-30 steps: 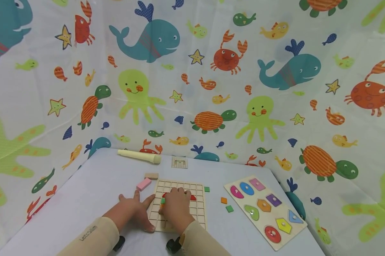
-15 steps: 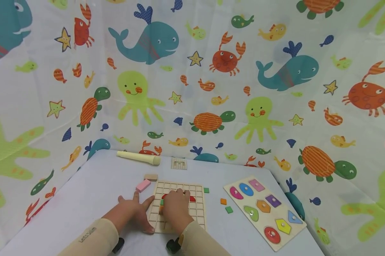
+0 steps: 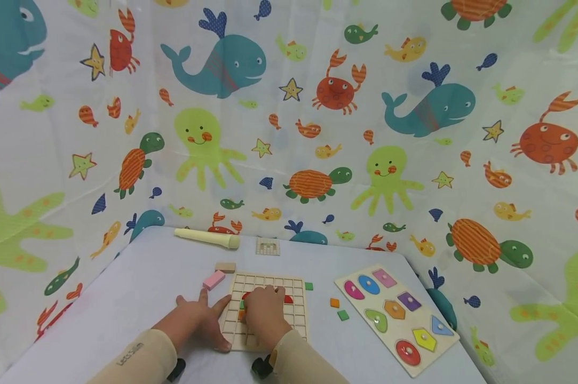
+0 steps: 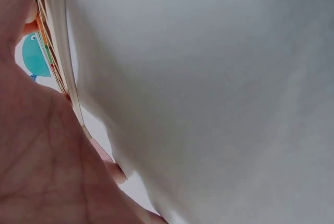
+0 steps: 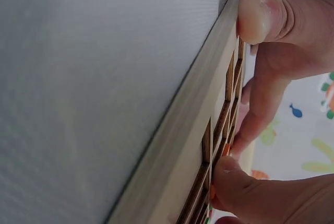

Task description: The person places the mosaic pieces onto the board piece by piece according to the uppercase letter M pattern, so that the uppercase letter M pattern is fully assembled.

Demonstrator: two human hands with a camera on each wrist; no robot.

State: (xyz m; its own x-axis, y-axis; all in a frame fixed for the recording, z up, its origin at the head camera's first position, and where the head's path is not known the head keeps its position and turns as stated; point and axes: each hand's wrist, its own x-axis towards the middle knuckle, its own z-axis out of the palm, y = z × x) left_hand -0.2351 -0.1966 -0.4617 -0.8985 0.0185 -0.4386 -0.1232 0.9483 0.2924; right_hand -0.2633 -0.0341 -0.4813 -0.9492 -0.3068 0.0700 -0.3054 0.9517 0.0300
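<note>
1. Both grips were at the wooden grid board (image 3: 269, 309): the left hand (image 3: 199, 317) lay flat with fingers spread and straight, pressing the table (image 3: 140, 288) and the board's left edge, holding nothing.
2. The right hand (image 3: 264, 314) rested on top of the grid with fingers curled down onto the cells; the right wrist view showed fingertips (image 5: 261, 15) bearing on the frame, but whether they pinched a tile could not be told.
3. Red (image 3: 289, 299), green (image 3: 243, 305) and orange tiles peeked out from under that hand, already seated in the grid.
4. The board lay flat near the front of the table, between a pink block (image 3: 214, 279) on its left and loose green (image 3: 309, 286) and orange (image 3: 334, 302) tiles on its right.
5. A shape puzzle board (image 3: 396, 317) sat well apart to the right; a cream cylinder (image 3: 207, 238) and a small grid card (image 3: 267, 246) lay at the far edge.
6. Judged from this, the step in hand was seating a tile in a cell while the left hand steadied the board; the next move would call for square alignment and light downward pressure.
</note>
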